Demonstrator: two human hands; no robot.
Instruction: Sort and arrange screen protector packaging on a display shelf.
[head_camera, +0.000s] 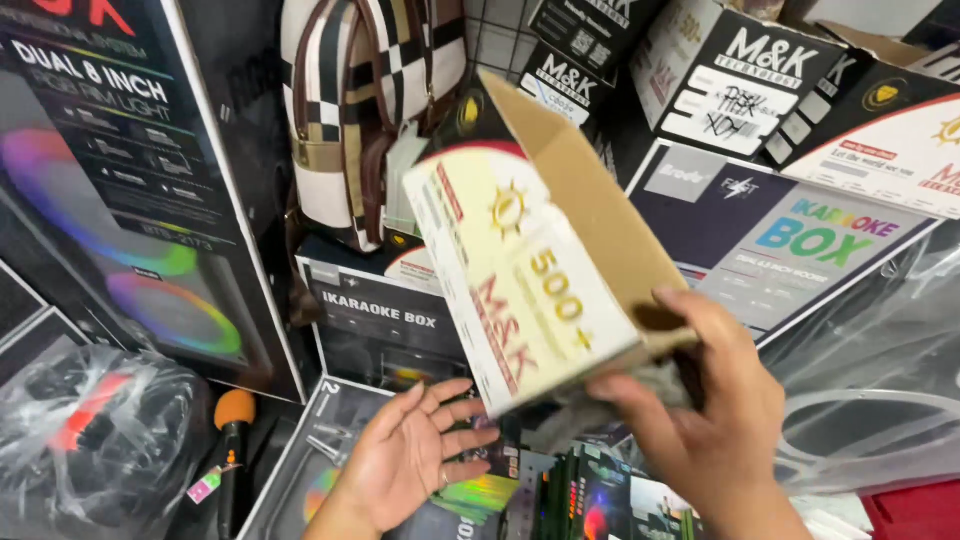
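box (540, 270): light, stiff card, open | right hand (715, 420) fingers clamp its 5 o'clock corner | left hand (415, 450) spread, empty, at 7 o'clock

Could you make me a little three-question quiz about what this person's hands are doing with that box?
1. True or false: the right hand grips the lower end of the cream cardboard box.
2. The left hand is: A) clenched round the microphone, B) open, palm up, under the box, C) out of view.
3. What orange-tipped thing lies at lower left, beside the plastic bag?

Key:
1. True; the box is tilted, its open brown flap pointing up.
2. B; whether the fingers touch the box is unclear.
3. A microphone, which neither hand touches.
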